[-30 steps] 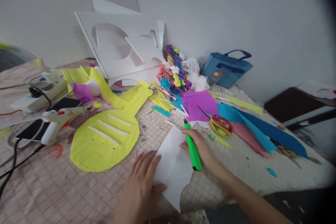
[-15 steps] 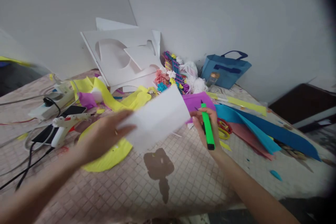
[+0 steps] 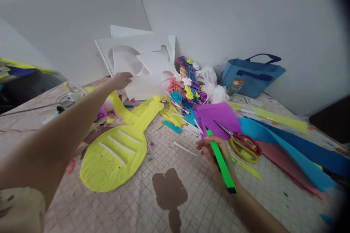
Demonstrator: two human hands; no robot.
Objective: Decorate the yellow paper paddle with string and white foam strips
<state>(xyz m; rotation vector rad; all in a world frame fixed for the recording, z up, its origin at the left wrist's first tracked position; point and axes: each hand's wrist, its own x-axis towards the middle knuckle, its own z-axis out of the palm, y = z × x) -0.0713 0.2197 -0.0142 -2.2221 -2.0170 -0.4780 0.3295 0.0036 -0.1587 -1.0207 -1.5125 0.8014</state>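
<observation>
My left hand (image 3: 123,80) is stretched far out toward the back of the table, its fingers closed on the edge of a white sheet (image 3: 144,86). That sheet is in front of the leaning white cut-out boards (image 3: 124,60). Lower right, my right hand (image 3: 216,151) grips a bright green pen-like tool (image 3: 222,164) with a black end; its exact kind is unclear. A yellow guitar-like shape (image 3: 109,171) with white strips (image 3: 120,143) lies flat below my left arm. Red-and-yellow scissors (image 3: 244,147) rest beside my right hand.
Purple sheets (image 3: 216,116), blue strips (image 3: 290,142) and paper scraps lie around. Behind them are crumpled paper flowers (image 3: 176,85), white string (image 3: 216,93), a corked jar (image 3: 235,86) and a blue bag (image 3: 253,74). A brown cut-out shape (image 3: 170,189) lies at the front.
My left hand has carried the white sheet away from mid-table to the boards at the back. The yellow shape and scissors are now uncovered. My right hand still grips the green tool.
</observation>
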